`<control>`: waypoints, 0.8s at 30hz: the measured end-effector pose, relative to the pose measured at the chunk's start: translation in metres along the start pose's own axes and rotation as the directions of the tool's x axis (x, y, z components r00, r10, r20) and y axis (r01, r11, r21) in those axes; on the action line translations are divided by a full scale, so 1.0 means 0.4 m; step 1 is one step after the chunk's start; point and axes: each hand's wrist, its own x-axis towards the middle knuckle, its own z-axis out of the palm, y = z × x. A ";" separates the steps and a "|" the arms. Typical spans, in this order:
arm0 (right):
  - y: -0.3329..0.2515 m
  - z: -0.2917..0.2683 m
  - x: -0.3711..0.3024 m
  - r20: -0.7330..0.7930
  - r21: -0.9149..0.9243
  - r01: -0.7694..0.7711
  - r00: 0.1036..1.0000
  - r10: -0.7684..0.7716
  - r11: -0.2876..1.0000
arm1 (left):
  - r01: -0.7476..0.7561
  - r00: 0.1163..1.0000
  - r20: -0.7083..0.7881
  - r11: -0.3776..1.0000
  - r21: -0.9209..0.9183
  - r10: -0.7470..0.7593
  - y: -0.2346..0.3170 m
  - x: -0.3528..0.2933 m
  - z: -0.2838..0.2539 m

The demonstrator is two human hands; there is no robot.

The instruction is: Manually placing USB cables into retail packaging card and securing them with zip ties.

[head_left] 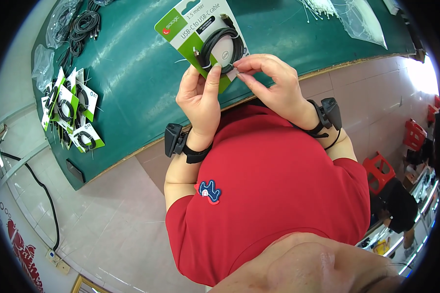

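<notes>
- Green-topped table (pixel 142 63), spread from about 9 round to 2 o'clock, everything below is either on it or over it.
- Heap of packaged cables (pixel 66 110) between 9 and 10 o'clock, white-and-green cards overlapping every which way, each with a dark coil.
- Clear plastic bag (pixel 359 24) between 1 and 2 o'clock, bunch of thin white ties (pixel 320 7) right beside it.
- Loose dark cables (pixel 84 28) between 10 and 11, bundled up, clear plastic wrap next to them.
- Green-and-white card (pixel 188 30) at 12 o'clock, tilted, held up near the table's near edge.
- Left hand (pixel 199 100) at 11, gripping that card's bottom end, thumb across the front.
- Right hand (pixel 274 80) at 1, thumb and index drawn close together by the card's lower right; can't tell if they're pinching anything.
- Black coiled cable (pixel 207 49) on the card's front, looped round, both plugs showing, left thumb against its lower side.
</notes>
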 end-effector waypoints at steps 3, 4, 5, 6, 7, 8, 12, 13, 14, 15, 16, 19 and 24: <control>-0.009 0.002 -0.005 0.008 -0.005 -0.038 0.999 0.038 0.999 | -0.059 0.998 -0.005 0.996 0.066 0.059 -0.010 0.000 -0.003; -0.014 0.003 -0.007 0.017 0.019 -0.074 0.997 0.074 0.997 | -0.088 0.996 -0.006 0.991 0.099 0.089 -0.012 0.000 -0.003; -0.017 0.004 -0.007 0.027 0.042 -0.110 0.994 0.109 0.993 | -0.087 0.996 -0.005 0.991 0.098 0.088 -0.014 0.001 -0.003; -0.017 0.005 -0.005 0.026 0.041 -0.111 0.994 0.110 0.993 | -0.099 0.995 0.002 0.988 0.119 0.100 -0.016 0.001 -0.003; -0.018 0.006 -0.004 0.046 0.182 -0.215 0.976 0.211 0.959 | -0.112 0.994 0.009 0.984 0.140 0.112 -0.018 0.001 -0.004; -0.018 0.005 -0.004 0.078 0.314 -0.316 0.948 0.307 0.895 | -0.123 0.992 0.017 0.980 0.159 0.122 -0.019 0.000 -0.002; -0.019 0.001 -0.005 0.183 0.496 -0.431 0.900 0.395 0.754 | -0.162 0.987 0.045 0.952 0.260 0.156 -0.012 0.003 -0.004; -0.019 0.001 -0.006 0.213 0.524 -0.443 0.895 0.391 0.727 | -0.163 0.987 0.046 0.952 0.260 0.156 -0.009 0.006 -0.004; -0.014 -0.003 -0.005 0.212 0.525 -0.441 0.896 0.390 0.728 | -0.088 0.996 0.016 0.983 0.163 0.087 -0.004 0.010 -0.002; -0.002 -0.012 -0.003 0.183 0.492 -0.398 0.917 0.355 0.775 | -0.014 1.000 -0.007 0.998 0.064 0.015 0.002 0.016 -0.001; 0.013 -0.021 0.001 0.156 0.456 -0.352 0.936 0.316 0.817 | 0.058 0.998 -0.023 0.998 -0.038 -0.059 0.007 0.020 -0.002; 0.043 -0.031 0.028 0.053 0.315 -0.291 0.956 0.290 0.903 | 0.343 0.937 0.036 0.890 -0.299 -0.349 0.027 0.042 -0.017; 0.084 -0.002 0.050 0.021 0.222 -0.306 0.951 0.309 0.926 | 0.625 0.775 0.212 0.670 -0.401 -0.596 0.027 0.056 -0.020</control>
